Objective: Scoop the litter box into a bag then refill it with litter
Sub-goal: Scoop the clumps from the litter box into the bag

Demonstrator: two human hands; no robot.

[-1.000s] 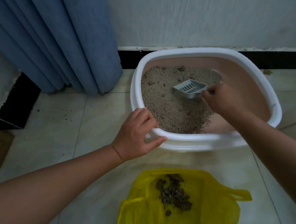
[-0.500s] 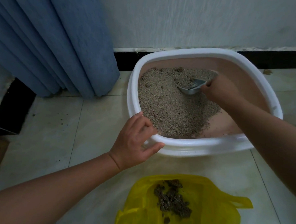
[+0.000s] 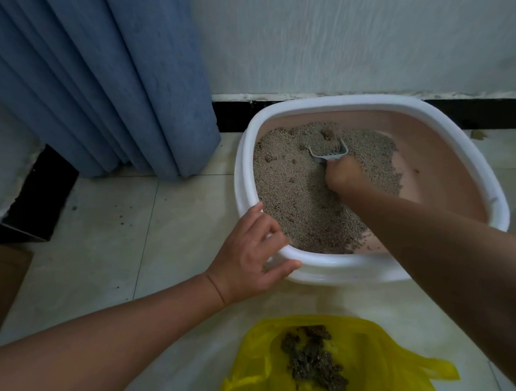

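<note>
The left hand (image 3: 252,256) is gripping the near rim of the litter box (image 3: 337,263), fingers hooking inside and thumb lying along the outer wall. If that hold is slackening during a push, I'd guess the box is going to skid toward the wall. The scoop (image 3: 328,149) is sitting loaded at the far end of the litter (image 3: 295,197). The right hand (image 3: 343,176) is clenching its handle, forearm stretching across the box. A hurried carry to the yellow bag (image 3: 392,352) on the floor is risking scattered grains.
</note>
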